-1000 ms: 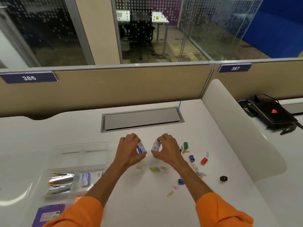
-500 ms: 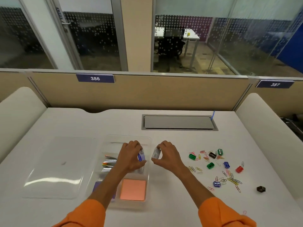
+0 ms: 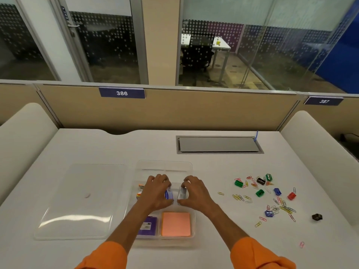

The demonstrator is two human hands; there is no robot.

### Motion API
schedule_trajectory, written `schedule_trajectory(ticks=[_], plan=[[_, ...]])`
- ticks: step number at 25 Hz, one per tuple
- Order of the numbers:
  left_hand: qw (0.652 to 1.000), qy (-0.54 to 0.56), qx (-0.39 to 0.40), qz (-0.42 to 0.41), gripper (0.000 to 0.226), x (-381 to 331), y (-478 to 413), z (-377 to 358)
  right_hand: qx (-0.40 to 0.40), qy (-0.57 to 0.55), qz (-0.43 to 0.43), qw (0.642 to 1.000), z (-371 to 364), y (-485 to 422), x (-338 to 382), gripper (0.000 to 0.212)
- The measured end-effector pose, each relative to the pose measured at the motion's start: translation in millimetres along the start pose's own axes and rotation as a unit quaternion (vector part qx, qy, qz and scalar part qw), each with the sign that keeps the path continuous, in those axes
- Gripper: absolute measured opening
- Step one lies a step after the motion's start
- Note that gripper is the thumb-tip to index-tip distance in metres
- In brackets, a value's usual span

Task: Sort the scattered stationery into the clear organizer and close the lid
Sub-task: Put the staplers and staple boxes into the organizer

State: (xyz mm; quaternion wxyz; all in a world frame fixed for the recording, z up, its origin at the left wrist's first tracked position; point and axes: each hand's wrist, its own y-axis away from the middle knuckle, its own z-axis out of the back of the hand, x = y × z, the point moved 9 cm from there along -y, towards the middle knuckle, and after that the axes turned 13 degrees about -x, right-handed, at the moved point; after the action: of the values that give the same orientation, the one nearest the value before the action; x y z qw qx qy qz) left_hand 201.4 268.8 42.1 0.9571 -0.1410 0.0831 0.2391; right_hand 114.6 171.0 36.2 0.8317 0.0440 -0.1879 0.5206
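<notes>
Both hands hang over the middle of the clear plastic organizer point(image 3: 165, 165), which sits low in the centre of the frame on the white tabletop point(image 3: 97, 148). The left hand point(image 3: 155, 193) has its fingers curled round a small box with a blue label point(image 3: 169, 194). The right hand point(image 3: 196, 193) pinches a small pale box point(image 3: 182, 194) just beside it. The print on both is too blurred to read, and I cannot tell whether either box touches the tray floor.

The left hand covers most of the compartment under it; only some orange and silver ends point(image 3: 140, 190) poke out, too little to name. Nearer the bottom edge a salmon-pink sticky-note pad point(image 3: 175, 224) fills one compartment. A purple packet point(image 3: 148, 226) beside it is half hidden by the left forearm.

The clear flat lid point(image 3: 83, 200) lies on the tabletop to the left of the organizer. On the right, coloured paper clips point(image 3: 284, 209) and small coloured pencil sharpeners point(image 3: 238, 183) lie scattered. At far right is a small black object point(image 3: 317, 217) I can't make out.
</notes>
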Motion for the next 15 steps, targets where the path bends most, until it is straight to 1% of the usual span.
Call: schedule_trajectory(ticks=[5,7,9,12,15], plan=[[1.000,0.009,0.000,-0.021,0.058,-2.3,-1.5,-5.2,0.005,0.013,-0.004,1.000,-4.9,1.5,1.0,0.057],[1.000,0.010,-0.002,-0.020,0.063,-0.3,-0.7,-7.1,0.015,0.016,-0.004,1.000,-7.8,2.4,1.6,0.063],[1.000,0.010,-0.008,-0.018,0.074,2.9,0.5,-7.2,0.020,0.017,-0.006,1.000,-9.4,2.4,1.4,0.072],[1.000,0.023,-0.006,0.002,0.082,11.2,2.6,-4.8,0.015,0.018,-0.008,1.000,-5.2,0.4,-0.2,0.073],[0.999,0.041,-0.014,0.029,0.079,19.9,2.1,0.2,0.006,0.012,0.000,1.000,2.3,-0.9,-3.5,0.071]])
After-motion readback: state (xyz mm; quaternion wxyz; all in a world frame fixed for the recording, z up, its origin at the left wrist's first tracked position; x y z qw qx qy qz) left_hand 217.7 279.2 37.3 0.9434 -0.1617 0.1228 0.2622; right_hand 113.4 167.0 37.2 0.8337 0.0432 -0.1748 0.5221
